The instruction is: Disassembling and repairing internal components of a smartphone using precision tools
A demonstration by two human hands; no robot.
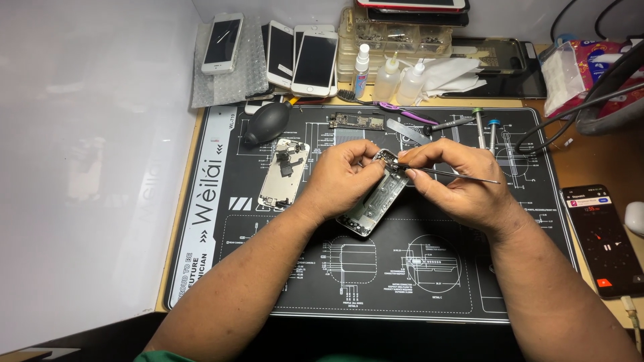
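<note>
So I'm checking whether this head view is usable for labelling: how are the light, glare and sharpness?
Head view: even overhead light, soft shadows under both hands; the white wall at left is washed out with pale reflections; slight sheen on the black mat. The opened phone body, left hand, right hand and tweezers are sharp; edges bow slightly, wide-angle.

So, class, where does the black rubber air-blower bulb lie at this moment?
In the head view, the black rubber air-blower bulb lies at the upper left of the black repair mat, just above the detached phone screen panel.
</note>
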